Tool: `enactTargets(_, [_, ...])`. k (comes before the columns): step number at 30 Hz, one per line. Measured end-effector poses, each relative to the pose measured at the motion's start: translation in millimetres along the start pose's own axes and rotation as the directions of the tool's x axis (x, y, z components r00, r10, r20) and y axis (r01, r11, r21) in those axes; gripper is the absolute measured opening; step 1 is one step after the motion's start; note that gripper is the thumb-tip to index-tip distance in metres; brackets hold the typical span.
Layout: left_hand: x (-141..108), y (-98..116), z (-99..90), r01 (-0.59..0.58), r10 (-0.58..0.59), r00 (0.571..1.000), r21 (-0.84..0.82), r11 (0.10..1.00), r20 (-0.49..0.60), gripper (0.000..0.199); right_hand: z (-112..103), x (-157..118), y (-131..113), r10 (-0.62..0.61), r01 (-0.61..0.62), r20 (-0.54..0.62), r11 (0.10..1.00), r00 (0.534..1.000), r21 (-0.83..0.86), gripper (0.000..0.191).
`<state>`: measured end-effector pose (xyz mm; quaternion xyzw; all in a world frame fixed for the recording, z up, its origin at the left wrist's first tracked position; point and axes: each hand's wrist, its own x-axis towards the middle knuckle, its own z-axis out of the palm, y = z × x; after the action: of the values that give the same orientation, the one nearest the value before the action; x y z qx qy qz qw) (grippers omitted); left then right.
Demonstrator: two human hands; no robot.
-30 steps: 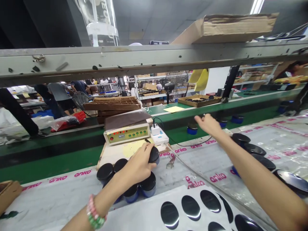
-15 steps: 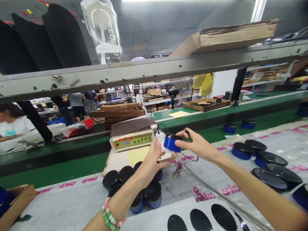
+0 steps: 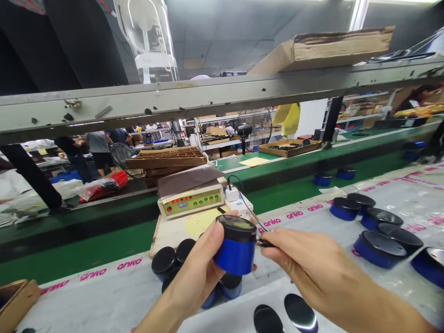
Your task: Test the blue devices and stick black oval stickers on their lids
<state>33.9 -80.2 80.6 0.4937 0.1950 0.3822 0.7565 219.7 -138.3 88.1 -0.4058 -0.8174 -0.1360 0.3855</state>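
A round blue device with a glossy black top [image 3: 235, 249] is gripped in my left hand [image 3: 201, 263], thumb and fingers around its side. My right hand [image 3: 305, 259] pinches a black cable plug [image 3: 264, 243], its metal tip against the right side of the device. Whether the tip is fully inserted I cannot tell. The plug's thin black cable [image 3: 248, 206] runs back to a white power adapter [image 3: 233, 193]. Below and behind my left hand several similar black-topped devices [image 3: 163, 261] stand together, partly hidden by my wrist.
A test box with lit red and green lights [image 3: 190, 201] stands behind my hands on a board. More blue devices [image 3: 379, 249] are at the right. Black discs [image 3: 301, 312] lie on a white sheet in front. A metal shelf beam [image 3: 208, 99] crosses above; a cardboard box [image 3: 17, 300] is lower left.
The blue device has passed from my right hand to my left and come closer to me. My right hand now holds the cable plug at its side.
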Motion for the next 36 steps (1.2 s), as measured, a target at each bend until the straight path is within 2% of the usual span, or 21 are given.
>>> enactTargets(3, [-2.8, 3.5, -7.7, -0.110, 0.115, 0.993, 0.308, 0.945, 0.002, 0.054, 0.6, 4.4, -6.8, -0.030, 0.029, -0.003, 0.991, 1.000, -0.133, 0.013])
enactTargets(6, [-7.1, 5.5, -13.7, -0.237, 0.264, 0.963, 0.640, 0.731, 0.055, 0.052, 2.7, 6.5, -11.9, -0.007, 0.008, 0.008, 0.976, 1.000, -0.216, 0.017])
enactTargets(8, [-10.4, 5.6, -14.9, -0.299, 0.325, 0.938, 0.764, 0.572, 0.124, 0.054, 6.6, 4.7, -12.6, 0.022, -0.019, 0.015, 0.983, 1.000, -0.183, 0.017])
enactTargets(13, [-14.8, 4.6, -8.2, -0.435, 0.370, 0.863, 0.879, 0.196, 0.345, 0.071, 27.0, -18.2, -5.6, 0.224, -0.220, -0.021, 0.969, 0.974, 0.112, 0.016])
enactTargets(16, [-13.1, 4.7, -4.9, -0.545, 0.311, 0.800, 0.838, 0.022, 0.513, 0.079, 45.1, -38.0, -2.8, 0.299, -0.279, -0.065, 0.936, 0.952, 0.215, 0.015])
enactTargets(18, [-12.6, 6.1, -4.8, -0.631, 0.255, 0.748, 0.776, -0.012, 0.613, 0.083, 56.4, -47.4, -3.2, 0.304, -0.273, -0.086, 0.926, 0.949, 0.261, 0.015])
enactTargets(20, [-14.1, 9.3, -5.2, -0.655, 0.205, 0.741, 0.755, 0.010, 0.640, 0.084, 64.6, -51.7, -4.6, 0.308, -0.265, -0.119, 0.921, 0.944, 0.286, 0.017])
enactTargets(24, [-19.6, 15.1, -4.5, -0.582, 0.167, 0.806, 0.811, 0.054, 0.568, 0.080, 70.2, -51.0, -7.0, 0.345, -0.281, -0.152, 0.900, 0.926, 0.333, 0.023])
enactTargets(26, [-20.2, 14.3, -3.7, -0.543, 0.193, 0.829, 0.838, 0.058, 0.524, 0.077, 69.6, -50.7, -8.1, 0.356, -0.286, -0.154, 0.892, 0.922, 0.351, 0.023])
enactTargets(29, [-17.1, 9.2, -3.1, -0.520, 0.246, 0.832, 0.853, 0.036, 0.497, 0.071, 68.2, -52.3, -10.1, 0.360, -0.292, -0.152, 0.892, 0.921, 0.345, 0.026])
enactTargets(33, [-11.4, 2.9, -3.1, -0.545, 0.315, 0.784, 0.836, -0.067, 0.536, 0.064, 68.9, -56.4, -12.2, 0.363, -0.291, -0.128, 0.875, 0.923, 0.386, 0.029])
enactTargets(36, [-9.8, 0.0, -3.8, -0.597, 0.380, 0.726, 0.800, -0.067, 0.574, 0.060, 71.5, -60.6, -12.1, 0.379, -0.304, -0.120, 0.862, 0.917, 0.405, 0.028])
